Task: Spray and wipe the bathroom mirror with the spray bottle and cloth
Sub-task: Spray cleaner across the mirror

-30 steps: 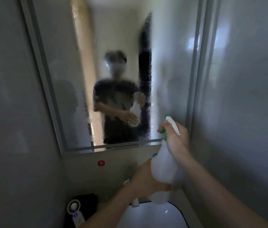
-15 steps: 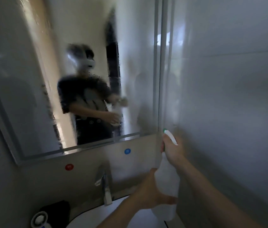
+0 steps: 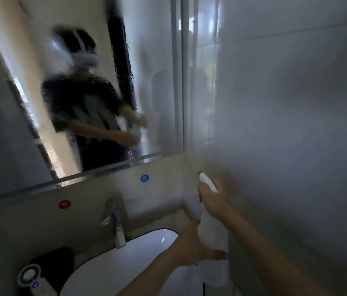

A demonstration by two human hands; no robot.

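Spray bottle [image 3: 212, 233] now below mirror [image 3: 157, 60]

White translucent plastic spray bottle [image 3: 212, 233] with white trigger head and green nozzle tip, near upright, top leaning slightly left, nozzle pointing up-left toward the mirror's lower right corner. Gripped at the neck by right hand [image 3: 214, 199], lower body cupped by left hand [image 3: 191, 247], thumb across the front. Large rectangular silver-framed wall mirror [image 3: 151, 50] above and left of the bottle, glass covered in droplets and runs, reflection blurred.
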